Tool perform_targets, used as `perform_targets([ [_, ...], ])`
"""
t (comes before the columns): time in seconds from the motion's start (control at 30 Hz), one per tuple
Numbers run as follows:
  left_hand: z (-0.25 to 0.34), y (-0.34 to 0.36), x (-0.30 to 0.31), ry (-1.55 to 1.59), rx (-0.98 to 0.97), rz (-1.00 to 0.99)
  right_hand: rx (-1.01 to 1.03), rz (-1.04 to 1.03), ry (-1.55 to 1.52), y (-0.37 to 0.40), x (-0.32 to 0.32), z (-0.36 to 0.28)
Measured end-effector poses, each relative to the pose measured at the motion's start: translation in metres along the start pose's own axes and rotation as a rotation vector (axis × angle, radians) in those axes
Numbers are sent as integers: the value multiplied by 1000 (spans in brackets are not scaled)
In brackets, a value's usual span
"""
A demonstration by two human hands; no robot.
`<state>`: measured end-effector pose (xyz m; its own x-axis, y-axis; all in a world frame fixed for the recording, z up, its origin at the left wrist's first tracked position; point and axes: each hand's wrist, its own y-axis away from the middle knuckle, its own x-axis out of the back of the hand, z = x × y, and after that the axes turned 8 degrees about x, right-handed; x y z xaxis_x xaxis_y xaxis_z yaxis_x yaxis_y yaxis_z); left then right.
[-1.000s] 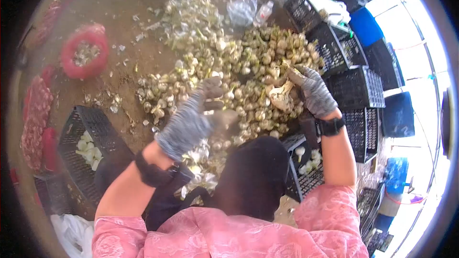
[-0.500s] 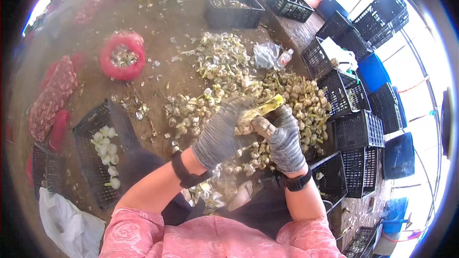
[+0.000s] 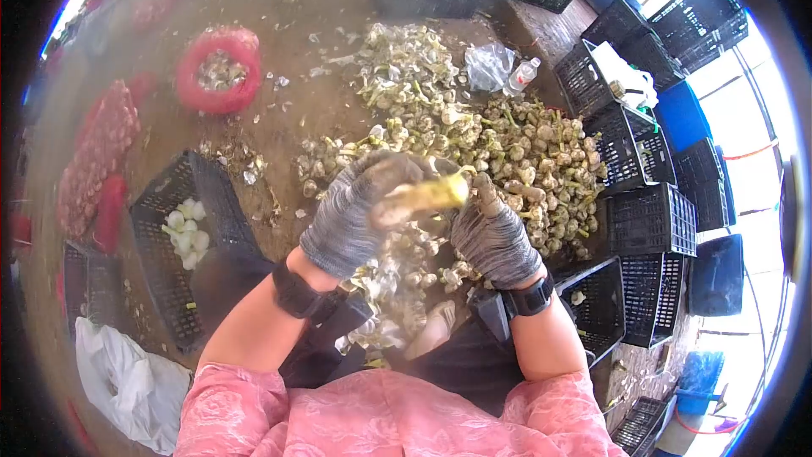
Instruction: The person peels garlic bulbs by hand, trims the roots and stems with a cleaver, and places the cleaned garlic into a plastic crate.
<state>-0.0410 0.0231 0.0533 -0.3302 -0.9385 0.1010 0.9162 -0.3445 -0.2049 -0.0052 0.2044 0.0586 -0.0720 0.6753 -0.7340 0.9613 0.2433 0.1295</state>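
A garlic bulb with a thick yellow-green stem [image 3: 431, 195] lies blurred between my gloved hands. My left hand [image 3: 359, 211], in a grey striped glove with a dirty palm, is wrapped round its bulb end. At the stem's tip, my right hand [image 3: 492, 228] has its fingers bent close together; whatever they pinch is too small to make out. Beyond both hands spreads a heap of garlic bulbs [image 3: 541, 156]. Loose pale peelings [image 3: 389, 288] lie below the hands, by my knees.
At the left, a black crate [image 3: 165, 275] holds peeled white bulbs. Behind it are a red mesh bag [image 3: 218, 69] and a filled net sack [image 3: 97, 161]. Black crates [image 3: 651, 220] line the right side. A clear bottle [image 3: 523, 76] lies behind the heap.
The garlic has turned so its stem points right, and my left hand has shifted slightly left. My right hand has slid to the stem's tip. The whole view has tilted down a little.
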Motion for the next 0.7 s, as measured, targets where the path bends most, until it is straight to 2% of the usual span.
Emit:
perform_targets([
  [0.07, 15, 0, 9, 850, 512, -262, -7, 75, 6, 4, 1, 2],
  [0.1, 20, 0, 5, 852, 515, -263, -72, 60, -33, 6, -7, -3],
  [0.17, 28, -1, -8, 441, 298, -225, -58, 41, 52, 4, -3, 0],
  [0.2, 29, 1, -9, 356, 369, -224, -46, 16, 137, 3, -1, 3],
  [0.27, 22, 3, -12, 211, 330, -285, -97, 0, 173, 10, -13, -1],
  [0.37, 31, 8, -8, 203, 273, -308, -17, -95, 402, 7, -10, 5],
  [0.4, 30, 8, -7, 206, 274, -301, -23, -98, 404, 7, -11, 5],
  [0.47, 27, 7, -6, 15, 104, -275, -101, -158, 281, 9, -12, 6],
  [0.5, 25, 7, -5, 18, 105, -272, -104, -158, 283, 11, -13, 6],
  [0.57, 19, 8, -3, -166, -88, -233, -199, -53, 271, 14, -14, 5],
  [0.7, 4, 9, -5, -136, -150, -199, -266, 26, 284, 15, -14, 3],
])
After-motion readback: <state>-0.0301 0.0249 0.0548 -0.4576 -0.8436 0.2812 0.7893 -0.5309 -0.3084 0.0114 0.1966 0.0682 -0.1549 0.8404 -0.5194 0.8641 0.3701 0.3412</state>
